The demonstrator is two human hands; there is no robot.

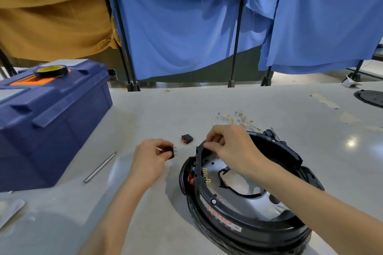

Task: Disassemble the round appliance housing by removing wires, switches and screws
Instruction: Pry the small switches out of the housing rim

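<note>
Black switch (171, 152) in left hand (152, 156); housing (238, 224) lettering (206, 176) illegible.

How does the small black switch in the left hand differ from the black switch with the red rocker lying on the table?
The small black held switch is pinched in the left hand; the red-rocker black switch lies free on the grey table. The held switch shows only black body and metal prongs, its face hidden by fingers; the red-rocker switch shows its red face. Both are black, pronged and out of the round black appliance housing.
</note>
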